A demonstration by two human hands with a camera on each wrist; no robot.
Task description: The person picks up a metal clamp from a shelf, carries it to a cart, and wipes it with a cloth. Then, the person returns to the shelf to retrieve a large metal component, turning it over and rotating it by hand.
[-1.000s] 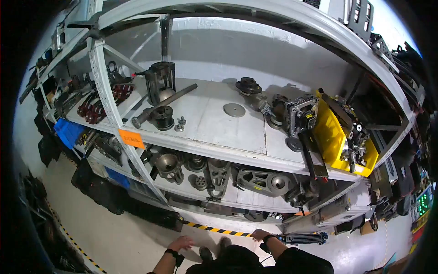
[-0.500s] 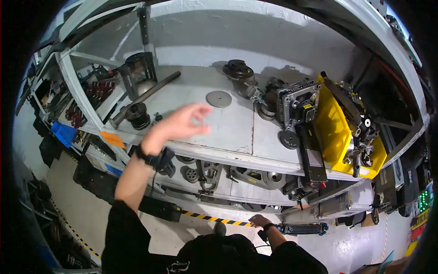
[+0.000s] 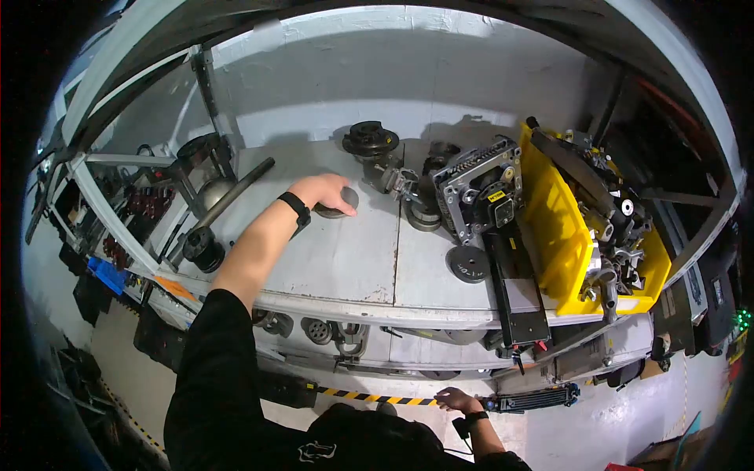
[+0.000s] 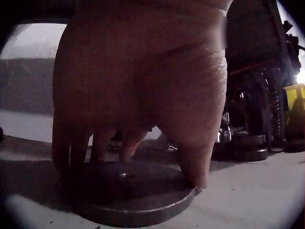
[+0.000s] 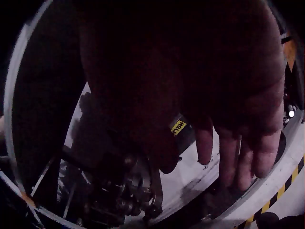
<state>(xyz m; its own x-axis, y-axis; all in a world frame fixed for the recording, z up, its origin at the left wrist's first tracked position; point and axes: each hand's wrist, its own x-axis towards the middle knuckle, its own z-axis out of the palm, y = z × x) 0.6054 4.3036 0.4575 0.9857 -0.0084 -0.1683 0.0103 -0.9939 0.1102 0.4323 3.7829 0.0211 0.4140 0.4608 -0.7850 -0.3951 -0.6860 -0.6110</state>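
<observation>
On the shelf in the head view, my left hand [image 3: 323,191] grips a round grey metal disc [image 3: 349,198] from above. The left wrist view shows my left hand [image 4: 143,86] with its fingers spread down over the far and left side of the disc [image 4: 138,188] and the thumb at its right edge; the disc lies flat on the shelf surface. My right hand [image 3: 454,399] hangs low in front of the shelf, holding nothing. Its fingers are loosely extended in the right wrist view, where the hand [image 5: 200,95] looks dark.
A long metal bar [image 3: 236,191] and a dark cylindrical part [image 3: 203,250] are to the left. Right of the disc stand a dark round part [image 3: 371,140], a metal housing [image 3: 479,192], a black disc [image 3: 468,264] and a yellow bin [image 3: 556,228] of parts. More parts fill the lower shelf.
My left hand has risen from low in front, reached over the shelf and taken hold of the disc. The head view has moved nearer the shelf. My right hand stays low.
</observation>
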